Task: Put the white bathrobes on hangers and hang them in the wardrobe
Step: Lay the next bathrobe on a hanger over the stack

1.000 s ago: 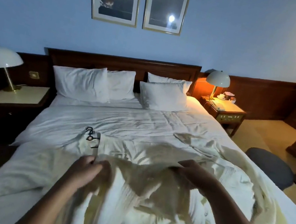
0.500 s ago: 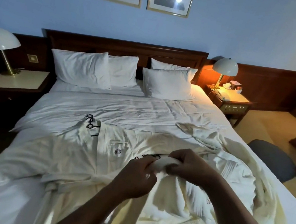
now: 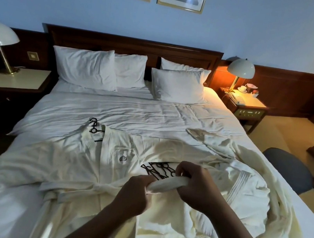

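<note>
Currently | left hand and right hand clench rolled bathrobe edge | risk: black hangers (just beyond knuckles) may snag fabric if tugged.

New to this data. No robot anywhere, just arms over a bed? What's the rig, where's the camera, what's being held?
No machine: a person works with bare hands, and the one camera sits on their head, looking forward and down, so the arms entering from below are their own. On the bed lies a white bathrobe spread flat, black hanger hooks poking out at its collar. A second bathrobe lies crumpled to its right; spare hangers sit heaped just beyond the hands. The left hand and right hand both grip a rolled strip of white cloth; belt or robe edge, I cannot tell.
</note>
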Demonstrator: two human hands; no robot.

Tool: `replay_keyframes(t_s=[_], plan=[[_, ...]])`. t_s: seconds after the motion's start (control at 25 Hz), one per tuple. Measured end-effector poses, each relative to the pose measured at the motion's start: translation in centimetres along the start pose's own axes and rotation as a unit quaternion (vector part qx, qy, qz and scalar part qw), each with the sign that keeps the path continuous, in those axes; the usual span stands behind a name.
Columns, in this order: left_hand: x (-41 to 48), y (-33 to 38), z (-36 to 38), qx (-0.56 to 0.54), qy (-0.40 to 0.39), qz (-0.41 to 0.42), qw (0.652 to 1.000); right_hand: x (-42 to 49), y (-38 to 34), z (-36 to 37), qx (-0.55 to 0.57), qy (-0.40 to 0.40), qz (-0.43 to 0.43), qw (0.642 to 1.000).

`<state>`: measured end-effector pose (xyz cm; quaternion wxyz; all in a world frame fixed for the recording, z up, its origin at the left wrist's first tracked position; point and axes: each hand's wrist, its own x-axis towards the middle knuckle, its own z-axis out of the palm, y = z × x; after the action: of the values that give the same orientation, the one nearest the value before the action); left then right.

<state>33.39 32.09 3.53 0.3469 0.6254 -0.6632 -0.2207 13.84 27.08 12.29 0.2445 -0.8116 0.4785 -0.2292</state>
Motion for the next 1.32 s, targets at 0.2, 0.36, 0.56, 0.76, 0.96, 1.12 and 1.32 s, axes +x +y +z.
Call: replay_keyframes(t_s=[0.2,0.36,0.56,0.76,0.96,1.12,1.32], plan=[[0.7,-2.4,-1.3,0.058,0.023,-0.034,0.997,-0.5,5.9,3.4,-0.177,-0.027,0.089,0.980],[1.2,-3.3,-1.1,0.144,0.015,-0.036,0.989,-0.7,8.5,5.6,-0.234,0.017,0.148,0.961],[1.6,-4.5,-2.3,0.236,0.106,-0.035,0.965,-0.4,8.4,5.9,-0.213,0.066,0.138,0.965],[1.1,-5.0,-2.7,0.224,0.051,-0.108,0.967,-0.4,7.8,5.5,-0.228,0.012,0.215,0.950],[0.7,-4.9,-1.7,0.133,0.018,-0.107,0.985,-0.4,7.5,4.9,-0.216,-0.009,0.296,0.930],[0.2,-5.6,-2.1,0.048,-0.075,-0.139,0.986,-0.5,10.7,3.3,0.213,-0.067,0.347,0.911],[-0.7,-7.1,-2.8,0.051,-0.138,-0.158,0.976,-1.3,13.2,2.0,0.202,-0.029,0.323,0.924]])
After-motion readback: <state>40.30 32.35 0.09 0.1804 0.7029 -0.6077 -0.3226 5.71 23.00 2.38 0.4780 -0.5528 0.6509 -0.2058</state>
